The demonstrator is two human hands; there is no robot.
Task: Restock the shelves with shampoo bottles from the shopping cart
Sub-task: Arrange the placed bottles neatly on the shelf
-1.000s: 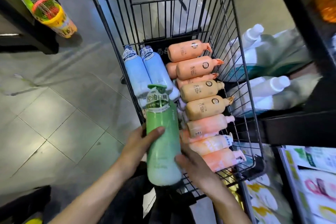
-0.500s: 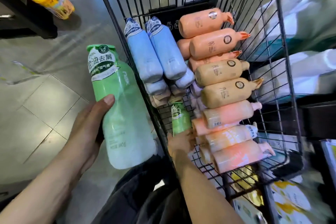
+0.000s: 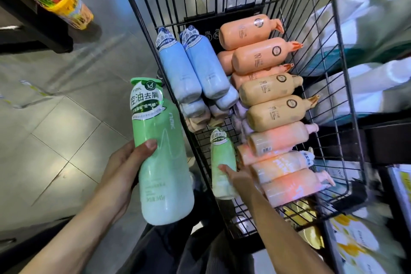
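Observation:
My left hand [image 3: 121, 172] grips a large green shampoo bottle [image 3: 160, 153] upright, outside the left wall of the black wire shopping cart [image 3: 347, 87]. Inside the cart my right hand [image 3: 239, 177] grasps a second, smaller-looking green bottle [image 3: 222, 162] near the cart's front end; the hand is blurred and covers the bottle's right side. Two blue bottles [image 3: 193, 66] lie side by side at the cart's left. A row of several orange, tan and pink pump bottles [image 3: 273, 104] lies along its right side.
On the right stands a dark shelf with white and green pump bottles [image 3: 367, 35], and lower shelves with packaged goods [image 3: 355, 247]. A netted yellow item [image 3: 60, 0] sticks out from a black shelf at upper left. Grey tiled floor [image 3: 55, 140] lies left of the cart.
My left hand has carried the green bottle out of the cart to its left side. My right hand let go of that bottle and reached down onto a second green bottle in the cart.

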